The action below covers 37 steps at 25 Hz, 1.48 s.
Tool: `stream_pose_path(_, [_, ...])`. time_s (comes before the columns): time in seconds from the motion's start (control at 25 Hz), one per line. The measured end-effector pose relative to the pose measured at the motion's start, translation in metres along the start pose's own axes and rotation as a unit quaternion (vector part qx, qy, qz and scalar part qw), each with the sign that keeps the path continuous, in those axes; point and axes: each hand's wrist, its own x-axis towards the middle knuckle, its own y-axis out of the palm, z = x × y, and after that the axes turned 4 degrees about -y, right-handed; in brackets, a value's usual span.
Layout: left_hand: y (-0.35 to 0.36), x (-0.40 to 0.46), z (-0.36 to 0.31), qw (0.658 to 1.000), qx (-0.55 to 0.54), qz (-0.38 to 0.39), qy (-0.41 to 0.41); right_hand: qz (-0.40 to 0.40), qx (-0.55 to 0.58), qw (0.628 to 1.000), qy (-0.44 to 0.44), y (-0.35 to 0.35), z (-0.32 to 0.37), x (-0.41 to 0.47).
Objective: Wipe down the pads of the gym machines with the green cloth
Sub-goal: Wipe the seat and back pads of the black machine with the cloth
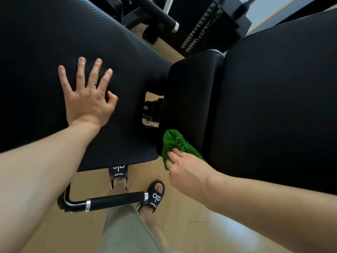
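My left hand (87, 95) lies flat with spread fingers on a large black ribbed pad (54, 42) at the left. The green cloth (173, 145) is bunched in my right hand (187, 172), which presses it against the lower edge of a smaller black pad (191, 99) in the middle. A second large black ribbed pad (282, 97) fills the right side, touching the smaller pad. Between the left and middle pads a gap shows a black metal bracket (152, 111) with bolts.
A black foam-covered handle bar (111, 200) with chrome ends sticks out low over the wooden floor (191, 225), beside my sandalled feet (155, 196). At the top stand a padded roller (156, 14) and a weight stack (206, 24) of another machine.
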Motion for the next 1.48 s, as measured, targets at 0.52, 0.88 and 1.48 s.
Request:
stream_pose_path(0.52, [0.002,0.001,0.000,0.999,-0.017,-0.032,0.015,-0.040,0.080,0.996,0.016,0.012,0.002,0.052])
stream_pose_path(0.88, [0.000,0.000,-0.002,0.999,-0.026,-0.030,0.008,-0.071,0.170,0.983,-0.025,-0.009,-0.049,0.008])
stream_pose_path(1.48, [-0.001,0.001,-0.002,1.000,-0.003,-0.013,0.010,-0.094,0.093,0.986,0.102,-0.031,-0.121,0.038])
